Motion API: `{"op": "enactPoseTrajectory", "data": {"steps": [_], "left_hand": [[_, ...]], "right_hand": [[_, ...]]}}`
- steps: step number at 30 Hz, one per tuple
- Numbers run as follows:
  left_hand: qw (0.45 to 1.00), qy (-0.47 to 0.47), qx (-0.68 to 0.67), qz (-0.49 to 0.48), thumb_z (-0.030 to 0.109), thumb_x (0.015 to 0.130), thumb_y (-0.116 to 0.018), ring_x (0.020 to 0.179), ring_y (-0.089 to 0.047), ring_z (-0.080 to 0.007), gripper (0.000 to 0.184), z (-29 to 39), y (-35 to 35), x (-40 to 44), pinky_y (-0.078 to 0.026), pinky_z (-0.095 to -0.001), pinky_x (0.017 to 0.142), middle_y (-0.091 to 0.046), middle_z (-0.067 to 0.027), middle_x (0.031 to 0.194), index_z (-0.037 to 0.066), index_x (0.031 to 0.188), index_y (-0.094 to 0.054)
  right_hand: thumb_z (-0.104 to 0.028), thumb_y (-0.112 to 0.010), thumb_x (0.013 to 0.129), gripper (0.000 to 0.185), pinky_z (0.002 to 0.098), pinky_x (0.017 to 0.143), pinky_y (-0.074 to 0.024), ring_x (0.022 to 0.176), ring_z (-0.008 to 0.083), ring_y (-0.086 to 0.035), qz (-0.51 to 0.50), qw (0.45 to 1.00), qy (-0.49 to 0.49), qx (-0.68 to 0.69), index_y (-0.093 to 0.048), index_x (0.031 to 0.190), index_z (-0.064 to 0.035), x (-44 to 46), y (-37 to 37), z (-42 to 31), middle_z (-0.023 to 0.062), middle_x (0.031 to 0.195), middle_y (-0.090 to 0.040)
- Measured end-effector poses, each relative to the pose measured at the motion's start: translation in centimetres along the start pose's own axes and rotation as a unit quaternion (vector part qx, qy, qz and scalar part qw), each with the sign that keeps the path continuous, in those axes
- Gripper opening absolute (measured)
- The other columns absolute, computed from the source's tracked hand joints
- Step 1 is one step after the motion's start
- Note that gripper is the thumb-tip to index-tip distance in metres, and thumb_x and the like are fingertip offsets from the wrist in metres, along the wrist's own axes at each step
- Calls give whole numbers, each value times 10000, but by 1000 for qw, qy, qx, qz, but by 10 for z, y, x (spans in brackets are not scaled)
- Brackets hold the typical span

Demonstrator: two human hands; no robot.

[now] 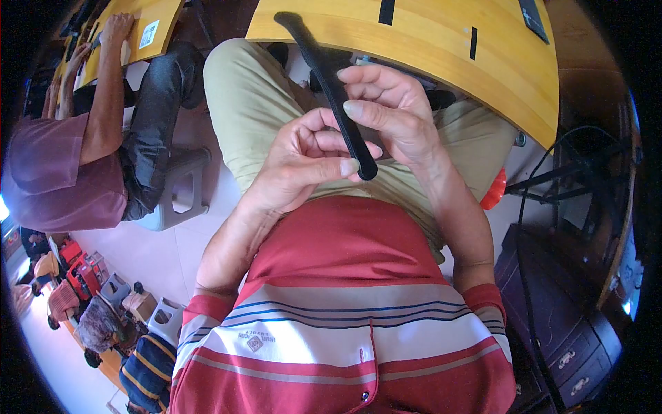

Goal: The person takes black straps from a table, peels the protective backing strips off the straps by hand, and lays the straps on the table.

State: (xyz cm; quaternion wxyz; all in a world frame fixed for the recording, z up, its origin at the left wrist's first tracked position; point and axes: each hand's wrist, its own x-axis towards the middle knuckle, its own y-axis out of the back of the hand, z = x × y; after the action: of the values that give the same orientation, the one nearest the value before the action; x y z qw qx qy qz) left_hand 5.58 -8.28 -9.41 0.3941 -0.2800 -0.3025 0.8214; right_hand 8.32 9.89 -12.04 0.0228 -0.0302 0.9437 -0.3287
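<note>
A long, narrow black strip (324, 72) with rounded ends slants from the upper left down to my lap, in front of the wooden table's edge. My left hand (310, 155) pinches its lower end between thumb and fingers. Higher up, my right hand (393, 110) has its thumb and index fingertips at the strip's right side, closed around its middle part. The far end of the strip rises free over the table edge.
The yellow wooden table (441, 41) spans the front, with black strips (474, 43) on it. At left a co-worker (69, 165) sits by another table (155, 14). A black cable (522, 241) and a dark cabinet (565, 331) are at right.
</note>
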Motion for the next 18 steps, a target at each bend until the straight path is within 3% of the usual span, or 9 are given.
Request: {"op": "enactPoseTrajectory", "data": {"steps": [12, 18], "left_hand": [[995, 24, 61, 73, -38, 764, -653, 812, -655, -168, 143, -10, 1, -1, -552, -303, 747, -684, -172, 994, 31, 884, -615], [998, 4, 29, 62, -61, 792, -655, 811, -650, -124, 118, -13, 3, -1, -547, -274, 761, -693, -120, 983, 16, 879, -639]], "right_hand": [[-22, -656, 863, 332, 246, 741, -538, 850, 138, -650, -5, 1000, -4, -31, -567, 1177, 40, 1, 1, 1, 126, 999, -665], [8, -632, 871, 281, 231, 774, -524, 865, 110, -636, -2, 999, -21, -35, -589, 1147, 34, 2, 2, 1, 117, 1007, -664]]}}
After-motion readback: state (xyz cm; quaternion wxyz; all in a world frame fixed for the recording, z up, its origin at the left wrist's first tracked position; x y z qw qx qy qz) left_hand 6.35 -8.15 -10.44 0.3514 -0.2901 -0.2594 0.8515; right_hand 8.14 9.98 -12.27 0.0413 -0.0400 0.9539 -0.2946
